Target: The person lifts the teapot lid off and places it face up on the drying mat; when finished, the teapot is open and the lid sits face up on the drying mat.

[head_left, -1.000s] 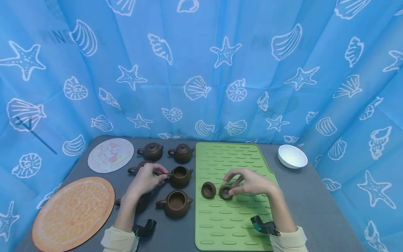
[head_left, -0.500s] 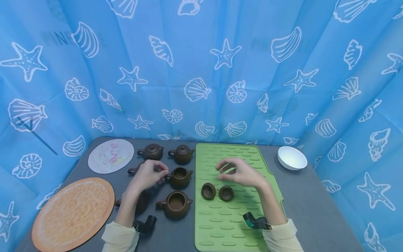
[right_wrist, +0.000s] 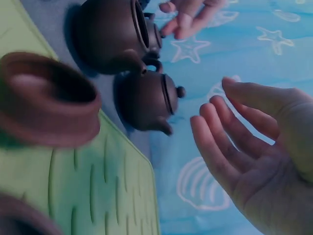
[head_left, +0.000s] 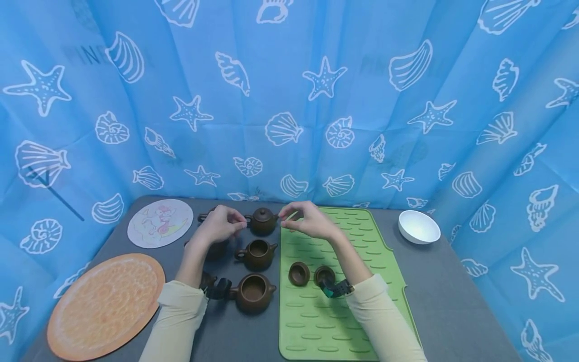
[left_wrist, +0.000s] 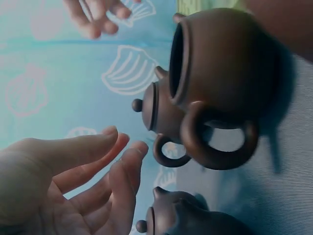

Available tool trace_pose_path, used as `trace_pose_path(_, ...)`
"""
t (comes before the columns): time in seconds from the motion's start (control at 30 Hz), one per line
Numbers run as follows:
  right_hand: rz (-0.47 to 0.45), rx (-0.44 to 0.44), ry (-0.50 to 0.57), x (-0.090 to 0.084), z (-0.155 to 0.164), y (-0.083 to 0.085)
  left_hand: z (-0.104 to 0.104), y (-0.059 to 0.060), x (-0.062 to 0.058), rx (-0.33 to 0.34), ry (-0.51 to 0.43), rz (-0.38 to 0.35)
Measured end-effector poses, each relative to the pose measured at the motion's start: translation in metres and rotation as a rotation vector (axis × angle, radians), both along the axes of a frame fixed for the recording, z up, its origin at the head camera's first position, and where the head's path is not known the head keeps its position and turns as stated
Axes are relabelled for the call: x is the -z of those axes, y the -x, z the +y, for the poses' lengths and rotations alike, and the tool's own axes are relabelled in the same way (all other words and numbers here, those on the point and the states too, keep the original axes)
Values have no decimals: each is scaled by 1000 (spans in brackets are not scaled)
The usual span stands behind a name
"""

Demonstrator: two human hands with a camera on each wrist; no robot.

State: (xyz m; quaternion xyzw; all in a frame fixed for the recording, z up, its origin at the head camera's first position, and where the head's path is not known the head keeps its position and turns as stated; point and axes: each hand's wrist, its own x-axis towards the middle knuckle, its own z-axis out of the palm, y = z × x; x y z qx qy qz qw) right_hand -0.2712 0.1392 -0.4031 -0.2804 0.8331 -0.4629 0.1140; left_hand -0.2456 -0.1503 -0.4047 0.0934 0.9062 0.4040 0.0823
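Note:
A lidded brown clay teapot stands in the back row between both hands. My left hand is held by its handle, thumb and fingers apart with nothing between them in the left wrist view. Near the spout my right hand hovers, its fingers loosely bent and apart from the pot. In front stand two lidless teapots, a middle one and a nearer one. On the green mat sit two small hollow brown pieces, one left and one right; cups or upturned lids, I cannot tell.
More teapots stand in a left column, mostly behind my left arm. A round orange mat and a round pink-and-white mat lie at the left. A white bowl sits at the back right. A blue curtain hangs behind the table.
My right hand has left the right hollow piece and moved up and left to the back teapot's spout. My left hand has let go of the middle teapot's handle and moved back.

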Motion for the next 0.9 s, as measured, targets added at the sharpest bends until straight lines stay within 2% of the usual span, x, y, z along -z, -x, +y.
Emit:
trace_pose_path(0.2, -44, 51, 23, 4, -27, 19, 4, 23, -2, -34, -42, -65)
trace_pose_path(0.43, -107, 164, 57, 15, -53, 33, 8, 44, 8, -115, -133, -151)
trace_pose_path(0.63, -167, 230, 71, 25, -64, 37, 8, 49, 18, -157, -208, -221)
trace_pose_path(0.9, -121, 279, 50, 34, -70, 38, 5, 47, 24, -212, -283, -226)
